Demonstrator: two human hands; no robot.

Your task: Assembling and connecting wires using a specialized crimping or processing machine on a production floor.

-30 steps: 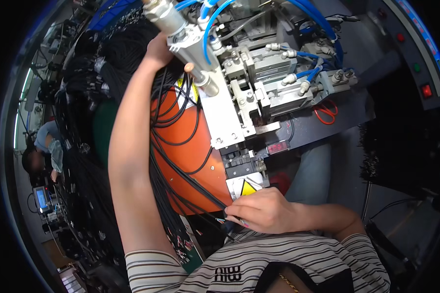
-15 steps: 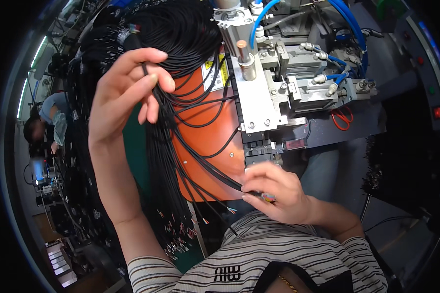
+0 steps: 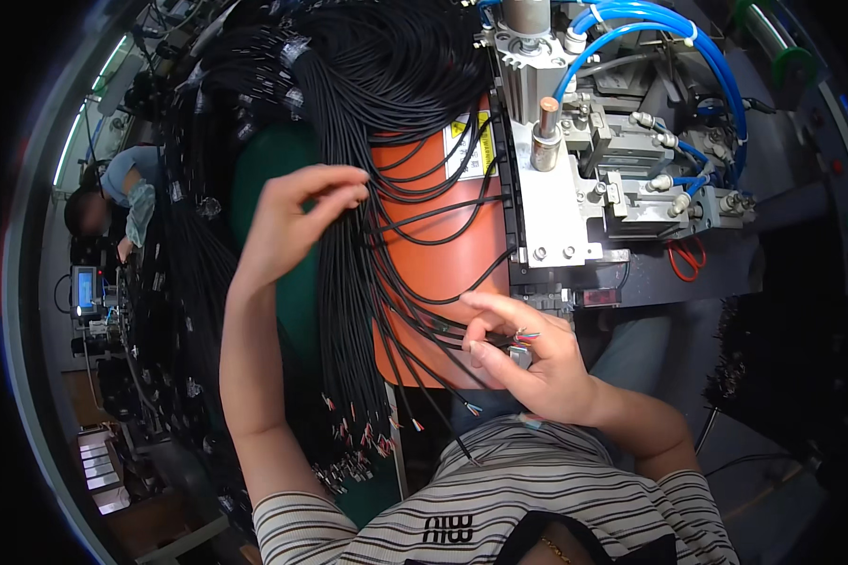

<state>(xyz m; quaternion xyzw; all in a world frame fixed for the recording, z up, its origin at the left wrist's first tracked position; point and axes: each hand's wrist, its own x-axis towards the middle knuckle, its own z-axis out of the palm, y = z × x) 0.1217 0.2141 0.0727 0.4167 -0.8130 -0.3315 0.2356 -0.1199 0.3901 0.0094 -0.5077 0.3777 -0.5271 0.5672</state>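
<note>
On orange panel [image 3: 448, 268] | yellow-white printed label [image 3: 481, 162] | right grip [image 3: 548, 369] pinching black cables [image 3: 501, 341] | left grip [image 3: 297, 218]: cannot tell

The left forearm [image 3: 254, 363] extends upward, left of the orange panel [image 3: 448, 266]. The left hand [image 3: 297, 218] angles toward the panel, thumb and forefinger nearly meeting. The right hand [image 3: 546, 369] sits at the panel's lower right corner, forefinger extended, thumb apart.
</note>
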